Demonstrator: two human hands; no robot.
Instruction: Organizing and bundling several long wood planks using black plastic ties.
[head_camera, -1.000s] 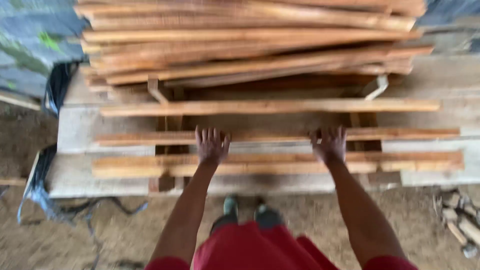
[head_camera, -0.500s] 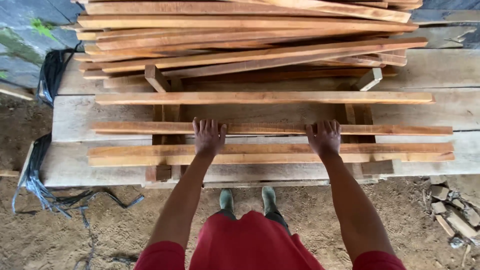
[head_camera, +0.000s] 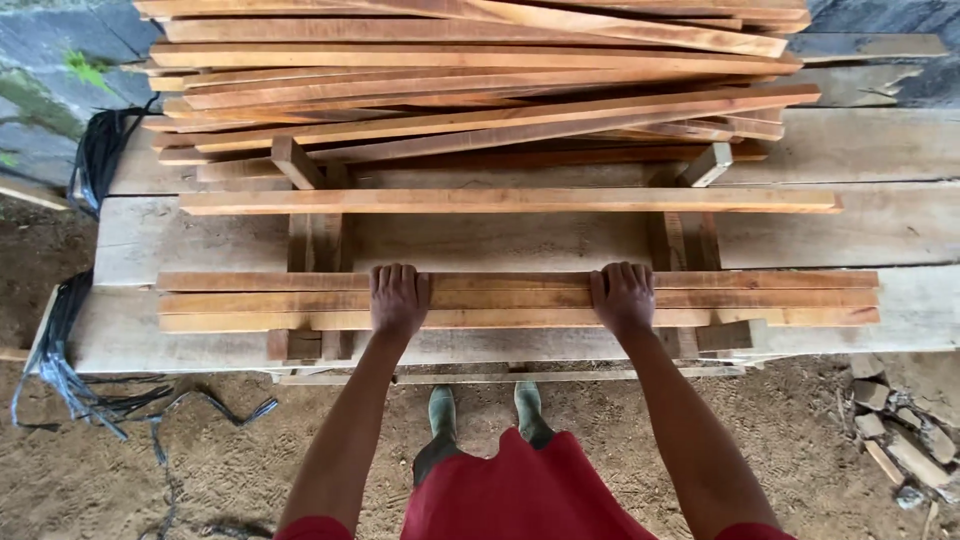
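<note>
both hands, left hand (head_camera: 398, 298) and right hand (head_camera: 622, 296), lie flat with fingers spread on the three long reddish-brown wooden slats (head_camera: 520, 300) at lower centre, gripping nothing. the loose tilted heap of thin wooden strips (head_camera: 470, 90) at top could slide forward if jolted; splinters are likely. no packages, labels or signs show.

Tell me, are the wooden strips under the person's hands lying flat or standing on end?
Flat: the strips lie side by side across two supports.
</note>
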